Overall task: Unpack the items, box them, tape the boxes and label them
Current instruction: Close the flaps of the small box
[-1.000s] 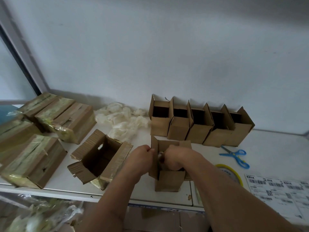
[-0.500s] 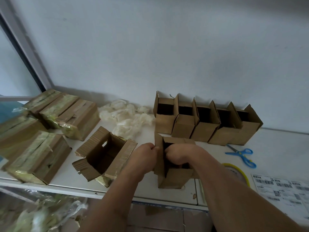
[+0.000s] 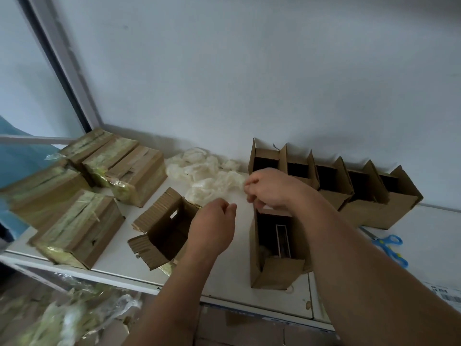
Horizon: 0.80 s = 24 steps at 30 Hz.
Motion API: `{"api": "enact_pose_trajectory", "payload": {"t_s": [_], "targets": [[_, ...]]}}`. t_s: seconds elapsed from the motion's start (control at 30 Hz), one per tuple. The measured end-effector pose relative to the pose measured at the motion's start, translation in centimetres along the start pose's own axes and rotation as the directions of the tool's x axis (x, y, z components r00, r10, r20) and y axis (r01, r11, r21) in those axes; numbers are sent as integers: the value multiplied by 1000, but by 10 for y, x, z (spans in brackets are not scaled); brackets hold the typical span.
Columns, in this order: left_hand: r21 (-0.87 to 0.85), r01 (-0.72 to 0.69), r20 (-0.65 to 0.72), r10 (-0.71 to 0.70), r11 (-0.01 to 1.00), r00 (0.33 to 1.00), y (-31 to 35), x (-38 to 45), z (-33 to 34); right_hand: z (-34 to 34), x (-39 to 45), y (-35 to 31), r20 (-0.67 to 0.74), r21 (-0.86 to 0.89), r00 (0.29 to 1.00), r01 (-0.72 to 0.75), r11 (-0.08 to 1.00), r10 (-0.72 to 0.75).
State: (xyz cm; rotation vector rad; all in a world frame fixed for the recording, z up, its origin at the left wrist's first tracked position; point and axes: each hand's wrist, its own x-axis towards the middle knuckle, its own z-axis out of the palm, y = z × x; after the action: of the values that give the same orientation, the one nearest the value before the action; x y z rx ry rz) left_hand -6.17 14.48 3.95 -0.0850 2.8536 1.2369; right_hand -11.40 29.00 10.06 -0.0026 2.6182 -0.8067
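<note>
Cardboard, open-topped, the small box (image 3: pixel 273 248) stands at five o'clock on the worktop (image 3: pixel 224 283) with an item upright inside, its flaps apart, probably so packing can follow. Above its far edge the right hand (image 3: pixel 268 188) curls; whether its grip pinches anything I cannot tell. At its nine o'clock, the left hand (image 3: pixel 212 226) hangs loosely curled, holding nothing.
</note>
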Motion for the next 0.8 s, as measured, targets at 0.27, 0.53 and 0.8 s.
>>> {"api": "enact_pose_trajectory", "payload": {"t_s": [0.27, 0.53, 0.8], "targets": [[386, 4, 44, -22, 923, 999, -32, 13, -4, 39, 69, -10, -31, -304, 1000, -9, 953, -1], [310, 82, 18, -92, 947, 996, -59, 27, -19, 84, 119, -32, 149, -540, 972, -73, 838, 181], [209, 151, -10, -152, 966, 988, -67, 33, -28, 118, 136, -27, 145, -480, 964, -131, 868, 225]]}}
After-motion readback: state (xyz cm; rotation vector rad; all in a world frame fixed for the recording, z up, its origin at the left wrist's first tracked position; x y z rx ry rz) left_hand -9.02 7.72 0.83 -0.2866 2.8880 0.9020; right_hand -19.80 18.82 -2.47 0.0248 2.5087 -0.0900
